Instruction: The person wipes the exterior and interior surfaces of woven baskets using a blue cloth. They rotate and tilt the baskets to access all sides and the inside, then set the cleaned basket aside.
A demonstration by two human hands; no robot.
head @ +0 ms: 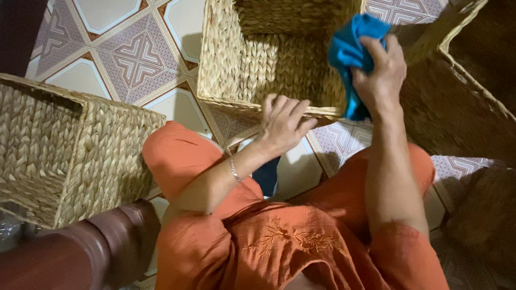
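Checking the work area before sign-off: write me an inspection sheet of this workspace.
Surface: patterned tile floor, partly covered by baskets.
Job's things: middle woven basket, open top; blue cloth at its right wall.
Clutter: second woven basket at left; a third at right, dim.
Grips: left hand rests on the middle basket's near rim; right hand clutches the cloth.
Cables: nothing seen.
Surroundings: brown wooden furniture lower left; orange clothing.

so the count: three woven baskets, one in the middle (252, 59), one off to the left (64, 156), one at the right edge (462, 102). one blue cloth (349, 53). two hands, left hand (282, 123) and right hand (379, 70), with one thin bracelet (234, 169). one dark wooden piece (91, 247) in the bottom left corner.
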